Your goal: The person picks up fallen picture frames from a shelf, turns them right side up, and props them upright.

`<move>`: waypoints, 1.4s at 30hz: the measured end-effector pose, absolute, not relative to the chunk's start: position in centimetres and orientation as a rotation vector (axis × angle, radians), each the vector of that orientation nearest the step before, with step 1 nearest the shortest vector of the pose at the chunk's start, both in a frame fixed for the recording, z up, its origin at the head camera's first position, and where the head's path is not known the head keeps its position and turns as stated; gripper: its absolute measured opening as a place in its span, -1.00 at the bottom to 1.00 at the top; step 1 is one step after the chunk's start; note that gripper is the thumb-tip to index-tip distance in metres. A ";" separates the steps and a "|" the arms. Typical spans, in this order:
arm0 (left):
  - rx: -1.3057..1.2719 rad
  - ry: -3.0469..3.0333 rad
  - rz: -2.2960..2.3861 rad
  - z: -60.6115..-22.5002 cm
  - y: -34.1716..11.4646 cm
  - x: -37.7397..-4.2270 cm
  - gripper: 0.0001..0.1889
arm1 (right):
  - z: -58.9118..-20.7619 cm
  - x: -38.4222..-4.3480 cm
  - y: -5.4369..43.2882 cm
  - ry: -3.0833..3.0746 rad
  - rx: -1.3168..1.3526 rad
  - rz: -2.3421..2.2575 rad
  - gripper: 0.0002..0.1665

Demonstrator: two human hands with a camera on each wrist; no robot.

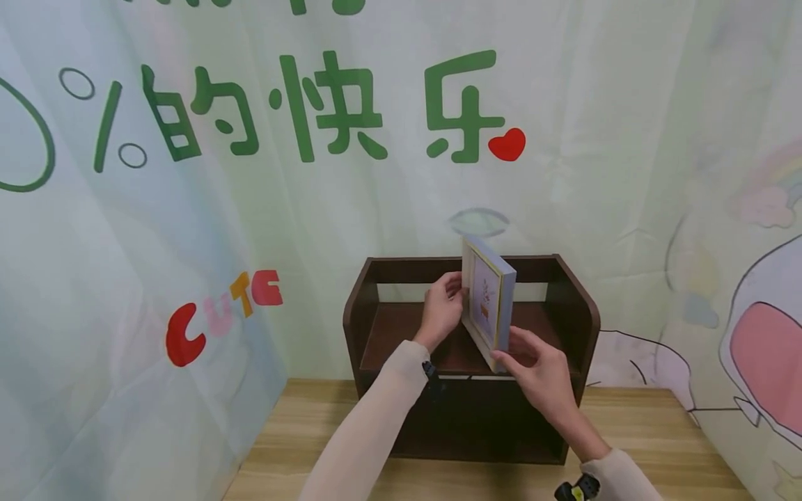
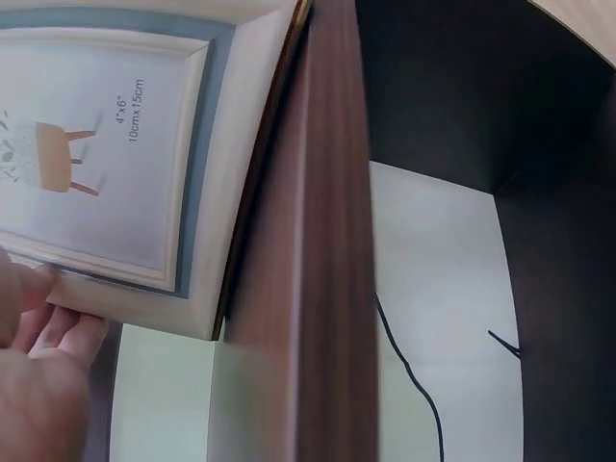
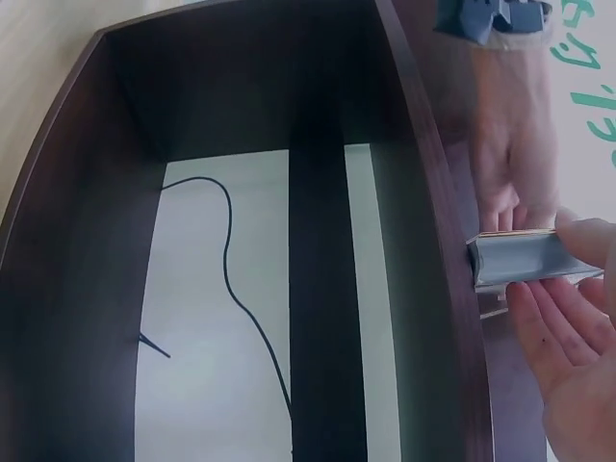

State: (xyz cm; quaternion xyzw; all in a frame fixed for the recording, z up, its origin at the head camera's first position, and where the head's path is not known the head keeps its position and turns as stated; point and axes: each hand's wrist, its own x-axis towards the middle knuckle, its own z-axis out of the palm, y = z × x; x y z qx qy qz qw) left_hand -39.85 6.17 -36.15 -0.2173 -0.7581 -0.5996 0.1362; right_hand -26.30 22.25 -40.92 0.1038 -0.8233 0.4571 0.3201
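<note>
A picture frame [image 1: 485, 299] stands upright on the upper shelf of a dark brown rack, edge toward me. In the left wrist view the frame [image 2: 207, 192] shows a cream border, a blue-grey inner band and a printed sheet reading 4"x6". My left hand [image 1: 443, 306] holds its far side, with the thumb [image 2: 29, 281] on the front and the fingers bent at the edge. With thumb and fingers on opposite faces, my right hand [image 1: 541, 369] pinches the near side. The right wrist view looks onto the frame's grey edge [image 3: 525, 260] between thumb and fingers.
The two-level rack [image 1: 479, 417] stands on a wood-grain table [image 1: 307, 417] against a printed curtain [image 1: 401, 195]. Raised side panels [image 1: 579, 306] flank the upper shelf. Through the rack's open back shows a thin dark line [image 3: 231, 260] on the pale cloth.
</note>
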 end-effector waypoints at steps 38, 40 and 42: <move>-0.719 -2.193 -1.797 -36.4 6.9 -40.1 -0.67 | -41.2 -26.1 20.2 -2.113 0.253 1.204 -0.61; -0.695 -2.224 -1.750 -36.2 6.7 -40.0 -0.69 | -41.3 -26.1 20.1 -2.117 0.246 1.204 -0.61; -0.657 -2.261 -1.686 -36.0 6.4 -39.8 -0.69 | -41.3 -26.2 20.0 -2.116 0.244 1.211 -0.61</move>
